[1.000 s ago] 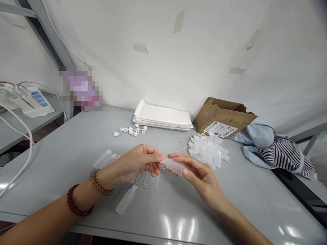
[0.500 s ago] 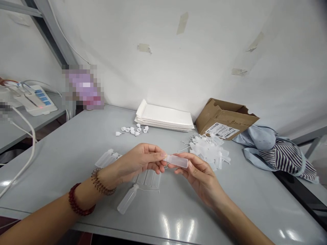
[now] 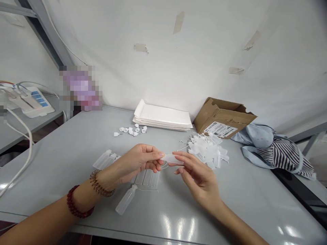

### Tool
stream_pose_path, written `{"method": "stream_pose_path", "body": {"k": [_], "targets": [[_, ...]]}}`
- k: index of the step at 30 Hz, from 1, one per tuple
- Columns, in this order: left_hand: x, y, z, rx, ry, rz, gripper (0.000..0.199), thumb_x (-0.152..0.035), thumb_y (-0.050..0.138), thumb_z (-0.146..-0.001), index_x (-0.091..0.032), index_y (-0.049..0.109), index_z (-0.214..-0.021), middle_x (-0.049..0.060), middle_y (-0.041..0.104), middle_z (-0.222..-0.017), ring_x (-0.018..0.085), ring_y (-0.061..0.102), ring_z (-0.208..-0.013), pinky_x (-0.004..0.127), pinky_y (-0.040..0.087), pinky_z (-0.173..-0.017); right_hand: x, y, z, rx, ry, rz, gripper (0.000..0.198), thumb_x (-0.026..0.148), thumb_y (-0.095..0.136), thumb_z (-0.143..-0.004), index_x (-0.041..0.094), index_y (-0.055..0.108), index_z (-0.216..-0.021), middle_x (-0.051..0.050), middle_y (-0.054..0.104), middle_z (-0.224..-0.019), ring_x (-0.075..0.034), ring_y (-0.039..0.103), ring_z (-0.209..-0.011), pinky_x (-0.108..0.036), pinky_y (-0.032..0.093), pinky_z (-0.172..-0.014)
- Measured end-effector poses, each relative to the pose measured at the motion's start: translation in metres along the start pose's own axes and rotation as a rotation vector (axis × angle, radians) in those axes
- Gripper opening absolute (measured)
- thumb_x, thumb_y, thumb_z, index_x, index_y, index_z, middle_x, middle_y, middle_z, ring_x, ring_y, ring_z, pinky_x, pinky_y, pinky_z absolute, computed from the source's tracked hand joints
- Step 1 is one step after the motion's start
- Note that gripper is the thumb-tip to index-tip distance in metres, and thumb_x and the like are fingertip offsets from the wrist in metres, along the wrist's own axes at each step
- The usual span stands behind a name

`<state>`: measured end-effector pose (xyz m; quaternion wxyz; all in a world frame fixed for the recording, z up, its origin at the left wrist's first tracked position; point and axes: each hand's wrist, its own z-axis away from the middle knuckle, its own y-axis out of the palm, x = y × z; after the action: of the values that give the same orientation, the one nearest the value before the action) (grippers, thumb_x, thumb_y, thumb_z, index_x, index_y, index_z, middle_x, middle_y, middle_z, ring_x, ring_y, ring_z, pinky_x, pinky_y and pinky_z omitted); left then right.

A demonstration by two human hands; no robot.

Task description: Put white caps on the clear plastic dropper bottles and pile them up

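Observation:
A small translucent plastic squeeze bottle (image 3: 168, 158) is held sideways above the table. My left hand (image 3: 145, 160) pinches its left end between thumb and fingers. Across the bottle's right part lie the fingers of my right hand (image 3: 199, 177), the thumb apart below, so this hand is open and only touches it. Beneath my hands, several similar bottles (image 3: 148, 178) lie in a row, partly hidden by my left hand. One bottle (image 3: 125, 201) lies tilted nearer the front edge, and others (image 3: 102, 159) rest left of my left wrist.
Several white needle-tipped caps (image 3: 130, 130) lie towards the back of the grey table (image 3: 76, 143). Behind them is a stack of white padded envelopes (image 3: 163, 115). A heap of bottles (image 3: 208, 149) sits before an open cardboard box (image 3: 224, 117). Cloth bags (image 3: 281, 149) lie at the right.
My right thumb has come off the bottle's end and dropped below it, while the right fingers now stretch over the bottle. My left hand keeps its pinch. The view has shifted slightly.

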<state>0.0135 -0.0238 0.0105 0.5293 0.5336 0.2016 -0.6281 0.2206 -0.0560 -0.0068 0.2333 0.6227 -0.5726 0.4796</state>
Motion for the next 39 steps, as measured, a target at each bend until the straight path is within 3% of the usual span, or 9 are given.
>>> {"method": "stream_pose_path", "body": {"k": [3, 6, 10, 16, 21, 27, 29, 32, 39], "targets": [[-0.001, 0.0, 0.001, 0.016, -0.004, -0.007, 0.023, -0.032, 0.069, -0.079, -0.012, 0.065, -0.07, 0.001, 0.065, -0.07, 0.008, 0.058, -0.06, 0.018, 0.046, -0.055, -0.005, 0.0, 0.0, 0.021, -0.123, 0.141, 0.044, 0.002, 0.045, -0.089, 0.027, 0.058, -0.122, -0.008, 0.062, -0.108, -0.015, 0.068, -0.08, -0.028, 0.058, -0.063], [-0.002, 0.002, 0.002, 0.026, 0.006, -0.022, 0.022, -0.031, 0.07, -0.078, -0.012, 0.064, -0.068, 0.001, 0.065, -0.069, 0.008, 0.058, -0.059, 0.018, 0.045, -0.053, -0.007, -0.001, 0.002, 0.013, -0.135, 0.231, 0.039, 0.005, 0.047, -0.089, 0.024, 0.056, -0.122, -0.003, 0.066, -0.082, -0.014, 0.065, -0.066, -0.026, 0.055, -0.056], [-0.001, 0.003, 0.003, 0.027, 0.06, -0.085, 0.02, -0.03, 0.07, -0.077, -0.013, 0.065, -0.07, 0.001, 0.065, -0.067, 0.009, 0.058, -0.059, 0.02, 0.046, -0.056, -0.003, -0.001, 0.001, 0.057, 0.112, 0.148, 0.022, 0.022, 0.044, -0.094, 0.017, 0.061, -0.107, 0.0, 0.061, -0.066, -0.012, 0.063, -0.052, -0.022, 0.049, -0.045], [0.003, 0.004, 0.002, 0.01, 0.202, -0.282, 0.015, -0.028, 0.071, -0.075, -0.015, 0.068, -0.082, 0.0, 0.066, -0.068, 0.012, 0.058, -0.063, 0.025, 0.048, -0.063, 0.0, -0.001, -0.007, 0.086, 0.547, -0.203, 0.044, 0.048, 0.044, -0.092, 0.015, 0.056, -0.065, 0.003, 0.053, -0.049, -0.01, 0.057, -0.037, -0.02, 0.045, -0.04], [0.004, 0.008, 0.003, -0.005, 0.371, -0.371, 0.01, -0.022, 0.069, -0.074, -0.017, 0.07, -0.083, 0.003, 0.063, -0.089, 0.015, 0.059, -0.08, 0.029, 0.05, -0.074, -0.004, -0.002, -0.01, 0.057, 0.65, -0.371, 0.047, 0.051, 0.052, -0.087, 0.014, 0.054, -0.057, 0.003, 0.052, -0.045, -0.009, 0.056, -0.035, -0.018, 0.042, -0.037], [0.004, 0.008, 0.004, -0.032, 0.298, -0.361, 0.036, -0.034, 0.07, -0.076, -0.022, 0.062, -0.108, 0.004, 0.062, -0.102, 0.018, 0.058, -0.094, 0.03, 0.049, -0.079, 0.001, -0.002, -0.01, -0.087, 0.498, -0.317, 0.03, 0.043, 0.059, -0.085, 0.014, 0.062, -0.078, 0.002, 0.06, -0.057, -0.012, 0.062, -0.045, -0.021, 0.048, -0.043], [0.003, 0.008, 0.004, -0.029, 0.263, -0.357, 0.026, -0.041, 0.061, -0.082, -0.018, 0.065, -0.093, 0.003, 0.063, -0.085, 0.016, 0.059, -0.079, 0.028, 0.049, -0.072, 0.003, -0.001, -0.008, -0.104, 0.4, -0.244, 0.024, 0.039, 0.057, -0.088, 0.016, 0.062, -0.085, 0.0, 0.063, -0.062, -0.013, 0.065, -0.051, -0.023, 0.051, -0.047], [0.002, 0.009, 0.004, 0.014, 0.187, -0.307, 0.038, -0.047, 0.05, -0.087, -0.015, 0.06, -0.069, 0.0, 0.057, -0.066, 0.011, 0.053, -0.058, 0.025, 0.045, -0.059, 0.003, 0.0, -0.004, -0.109, 0.218, -0.063, 0.013, 0.029, 0.054, -0.09, 0.018, 0.061, -0.094, -0.001, 0.067, -0.066, -0.014, 0.065, -0.058, -0.025, 0.053, -0.052], [0.003, 0.009, 0.006, 0.053, 0.077, -0.273, 0.041, -0.049, 0.052, -0.086, -0.014, 0.059, -0.068, -0.002, 0.052, -0.059, 0.009, 0.047, -0.049, 0.022, 0.039, -0.048, -0.004, -0.001, 0.004, -0.118, -0.167, 0.413, 0.019, 0.014, 0.054, -0.088, 0.021, 0.056, -0.105, -0.002, 0.065, -0.07, -0.014, 0.06, -0.057, -0.026, 0.051, -0.052]]}}
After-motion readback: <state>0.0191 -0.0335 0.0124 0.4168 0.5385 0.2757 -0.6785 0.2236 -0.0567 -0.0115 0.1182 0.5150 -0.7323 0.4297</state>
